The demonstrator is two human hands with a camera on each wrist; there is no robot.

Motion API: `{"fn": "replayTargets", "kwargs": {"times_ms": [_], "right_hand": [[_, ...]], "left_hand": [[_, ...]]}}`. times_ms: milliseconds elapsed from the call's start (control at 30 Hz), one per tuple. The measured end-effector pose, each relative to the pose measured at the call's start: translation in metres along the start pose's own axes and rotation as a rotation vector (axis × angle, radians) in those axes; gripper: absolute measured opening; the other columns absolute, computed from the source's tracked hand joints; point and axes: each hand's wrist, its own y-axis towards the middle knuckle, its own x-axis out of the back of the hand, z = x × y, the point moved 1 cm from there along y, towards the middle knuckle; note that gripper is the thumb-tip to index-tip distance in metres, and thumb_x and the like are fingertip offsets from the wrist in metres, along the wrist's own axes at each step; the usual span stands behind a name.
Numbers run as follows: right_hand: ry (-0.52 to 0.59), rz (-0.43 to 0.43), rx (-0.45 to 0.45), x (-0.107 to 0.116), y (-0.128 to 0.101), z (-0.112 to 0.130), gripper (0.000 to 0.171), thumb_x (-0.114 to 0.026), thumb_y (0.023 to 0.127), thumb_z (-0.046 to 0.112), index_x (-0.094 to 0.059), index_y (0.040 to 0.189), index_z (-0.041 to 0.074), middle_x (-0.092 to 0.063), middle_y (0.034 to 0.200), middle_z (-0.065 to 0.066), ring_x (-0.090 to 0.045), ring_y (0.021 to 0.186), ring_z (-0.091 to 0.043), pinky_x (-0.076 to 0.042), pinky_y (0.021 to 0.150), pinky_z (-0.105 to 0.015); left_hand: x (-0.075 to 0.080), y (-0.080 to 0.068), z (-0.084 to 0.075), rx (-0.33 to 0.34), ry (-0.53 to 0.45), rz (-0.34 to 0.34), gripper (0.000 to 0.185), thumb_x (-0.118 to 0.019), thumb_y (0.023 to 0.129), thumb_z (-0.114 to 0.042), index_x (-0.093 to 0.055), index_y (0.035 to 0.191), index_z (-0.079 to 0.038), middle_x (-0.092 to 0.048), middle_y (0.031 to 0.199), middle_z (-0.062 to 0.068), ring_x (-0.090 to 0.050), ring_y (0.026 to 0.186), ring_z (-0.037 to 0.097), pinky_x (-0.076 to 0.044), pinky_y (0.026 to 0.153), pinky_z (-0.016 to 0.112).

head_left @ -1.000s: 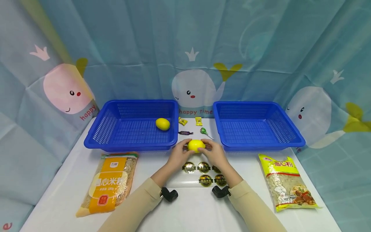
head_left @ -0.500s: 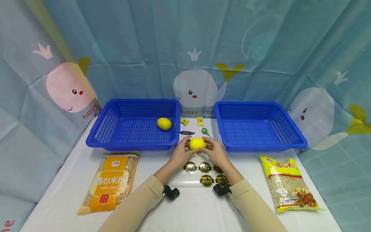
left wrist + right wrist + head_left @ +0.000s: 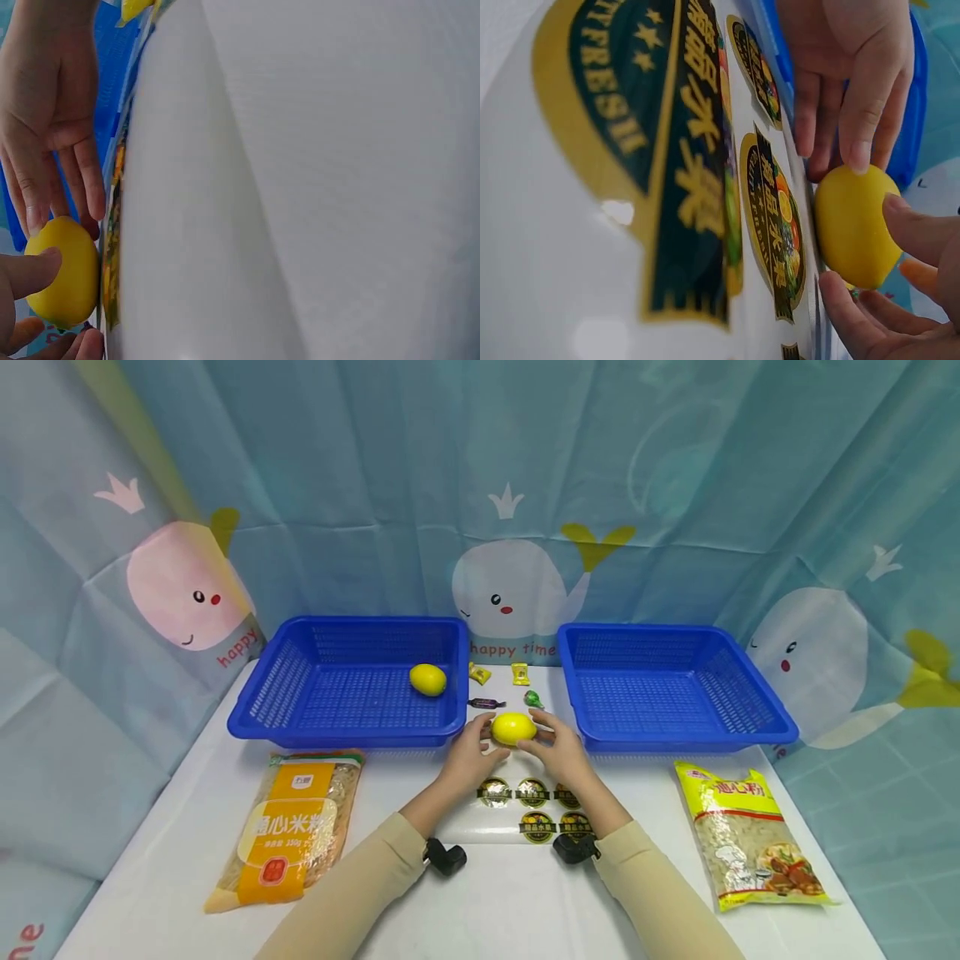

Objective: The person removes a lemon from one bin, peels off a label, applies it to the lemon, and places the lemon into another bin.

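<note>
I hold a lemon (image 3: 513,727) between my left hand (image 3: 467,758) and right hand (image 3: 564,758), fingertips curled on its ends, mid-counter above the sticker sheet (image 3: 525,814). One lemon already lies in the left basket (image 3: 300,727); judging by that, this one remains.

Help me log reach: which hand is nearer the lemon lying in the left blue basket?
Left. The left hand sits just outside the basket's near right corner, close to that lemon; the right hand is farther right, beyond the held lemon.

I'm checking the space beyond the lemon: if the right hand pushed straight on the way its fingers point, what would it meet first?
Likely the green lollipop, just beyond the right hand and the held lemon; depth is uncertain.
</note>
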Motion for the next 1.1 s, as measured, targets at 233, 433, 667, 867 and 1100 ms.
{"fn": "replayTargets", "kwargs": {"times_ms": [233, 433, 667, 867, 1100], "right_hand": [[-0.011, -0.001, 0.012, 0.001, -0.002, 0.001, 0.069, -0.076, 0.092, 0.019, -0.044, 0.153, 0.016, -0.046, 0.154, -0.017, -0.054, 0.134, -0.038, -0.053, 0.100, -0.043], [-0.069, -0.039, 0.054, 0.002, -0.022, 0.006, 0.072, -0.078, 0.090, 0.019, -0.043, 0.152, 0.011, -0.043, 0.156, -0.015, -0.052, 0.135, -0.037, -0.052, 0.101, -0.046], [-0.178, -0.103, 0.063, 0.001, -0.047, 0.005, 0.062, -0.081, 0.086, 0.021, -0.056, 0.141, 0.008, -0.059, 0.140, -0.015, -0.059, 0.123, -0.034, -0.055, 0.097, -0.046], [-0.405, -0.027, 0.056, -0.004, -0.048, 0.002, 0.038, -0.084, 0.083, 0.031, -0.074, 0.116, 0.015, -0.071, 0.113, -0.003, -0.063, 0.102, -0.023, -0.048, 0.093, -0.047], [-0.591, 0.037, 0.066, -0.007, -0.046, 0.002, 0.034, -0.087, 0.077, 0.043, -0.073, 0.101, 0.023, -0.066, 0.097, 0.005, -0.057, 0.095, -0.022, -0.039, 0.086, -0.048]], "left_hand": [[0.001, -0.003, 0.001, 0.005, 0.015, 0.009, 0.073, -0.076, 0.090, -0.015, -0.038, 0.153, -0.012, -0.053, 0.146, 0.016, -0.060, 0.124, 0.033, -0.051, 0.104, 0.043], [0.009, -0.025, -0.005, -0.052, 0.149, -0.040, 0.072, -0.076, 0.087, -0.012, -0.042, 0.150, -0.007, -0.057, 0.140, 0.020, -0.062, 0.121, 0.034, -0.053, 0.100, 0.046], [0.022, -0.048, -0.008, -0.107, 0.213, -0.050, 0.051, -0.079, 0.083, -0.011, -0.062, 0.130, -0.003, -0.069, 0.117, 0.016, -0.065, 0.099, 0.030, -0.055, 0.087, 0.042], [0.024, -0.054, -0.002, -0.173, 0.308, -0.032, 0.031, -0.081, 0.083, -0.012, -0.072, 0.112, -0.006, -0.073, 0.102, 0.010, -0.065, 0.090, 0.024, -0.054, 0.080, 0.036], [0.021, -0.054, -0.001, -0.222, 0.351, -0.040, 0.025, -0.080, 0.083, -0.012, -0.073, 0.107, -0.009, -0.071, 0.095, 0.006, -0.062, 0.085, 0.019, -0.053, 0.078, 0.035]]}}
